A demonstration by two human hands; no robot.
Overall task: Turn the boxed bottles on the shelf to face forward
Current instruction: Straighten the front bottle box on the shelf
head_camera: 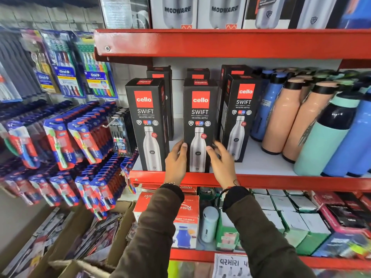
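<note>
- While both dark sleeves reach up from below, the left hand (175,160) lies against the lower left side of the middle boxed bottle (199,125), thumb on its front face.
- The right hand (222,161) cups that box's lower right side, fingers curled round the far edge; the two hands sit apart with the box clamped between them.
- That box stands upright at the shelf's red front edge (281,182), its "cello SWIFT" face turned forward.
- Just to its left, another boxed bottle (147,125) stands at the same front edge near the shelf's left end, also facing forward.
- To the right, a third boxed bottle (240,117) stands a little further back, front face showing, angled slightly.
- Behind these, more black boxes (160,75) stand toward the back of the shelf.
- Toward the shelf's right end stand loose bottles (313,137) in peach, blue and mint, tightly grouped.
</note>
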